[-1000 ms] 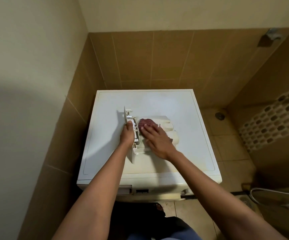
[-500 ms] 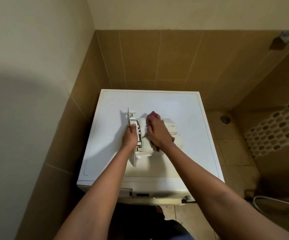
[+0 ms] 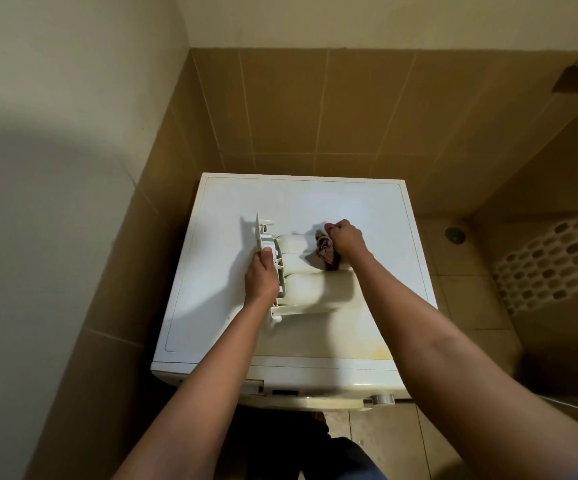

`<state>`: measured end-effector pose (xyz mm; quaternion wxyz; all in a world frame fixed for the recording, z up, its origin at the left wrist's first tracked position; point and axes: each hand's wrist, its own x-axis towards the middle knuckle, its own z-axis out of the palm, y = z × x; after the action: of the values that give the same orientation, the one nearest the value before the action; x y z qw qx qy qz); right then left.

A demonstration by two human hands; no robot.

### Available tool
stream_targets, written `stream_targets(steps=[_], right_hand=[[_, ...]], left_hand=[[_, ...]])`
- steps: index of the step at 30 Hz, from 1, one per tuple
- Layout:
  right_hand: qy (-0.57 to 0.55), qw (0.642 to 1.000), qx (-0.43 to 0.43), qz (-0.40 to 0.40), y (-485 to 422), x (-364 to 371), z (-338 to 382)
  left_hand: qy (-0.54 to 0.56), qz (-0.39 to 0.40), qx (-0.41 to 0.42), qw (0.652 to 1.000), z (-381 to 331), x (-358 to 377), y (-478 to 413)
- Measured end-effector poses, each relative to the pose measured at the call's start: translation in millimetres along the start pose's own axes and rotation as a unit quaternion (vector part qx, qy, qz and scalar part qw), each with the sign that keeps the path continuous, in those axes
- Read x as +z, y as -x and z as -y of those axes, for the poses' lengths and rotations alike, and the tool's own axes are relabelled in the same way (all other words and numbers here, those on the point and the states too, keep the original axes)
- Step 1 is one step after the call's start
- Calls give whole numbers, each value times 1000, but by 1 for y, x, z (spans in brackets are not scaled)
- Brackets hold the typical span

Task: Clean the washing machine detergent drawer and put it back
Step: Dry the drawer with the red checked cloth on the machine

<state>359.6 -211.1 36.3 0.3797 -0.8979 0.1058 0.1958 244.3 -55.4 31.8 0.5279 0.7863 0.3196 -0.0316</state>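
The white detergent drawer [image 3: 306, 289] lies upside down on top of the white washing machine [image 3: 367, 209], its front panel standing up at the left. My left hand [image 3: 262, 277] grips that front panel end. My right hand [image 3: 348, 241] clutches a dark reddish cloth [image 3: 325, 253] bunched in its fist at the drawer's far right end, and the cloth hangs down onto the drawer's rounded underside. The drawer's inner compartments face down and are hidden.
Brown tiled walls close in behind and to the left of the machine. To the right lie a tiled floor with a round drain [image 3: 454, 234] and a pebble-patterned strip [image 3: 554, 254]. The machine's front edge with a knob [image 3: 381, 399] is near my body.
My right hand has moved with the cloth from the drawer's left part, near the front panel, to its far right end and bunched the cloth in a fist. My left hand kept its hold.
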Motion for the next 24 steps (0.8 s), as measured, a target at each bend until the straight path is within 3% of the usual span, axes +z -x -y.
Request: stream_targets(steps=[5, 12, 17, 20, 22, 24], right_hand=[[24, 998, 50, -21, 5, -12, -5], [111, 993, 2, -49, 51, -20, -27], [14, 989, -95, -112, 97, 6, -26], [-64, 963, -257, -54, 132, 39, -17], [6, 943, -330, -36, 147, 65, -23], [82, 934, -342, -52, 149, 70, -35]], left_hand=[[13, -9, 3, 1000, -2, 1, 1], [21, -18, 2, 1000, -4, 1, 3], [21, -14, 8, 1000, -7, -1, 6], [17, -8, 8, 1000, -8, -4, 8], [21, 0, 11, 1000, -8, -5, 7], [19, 7, 10, 1000, -9, -7, 8]])
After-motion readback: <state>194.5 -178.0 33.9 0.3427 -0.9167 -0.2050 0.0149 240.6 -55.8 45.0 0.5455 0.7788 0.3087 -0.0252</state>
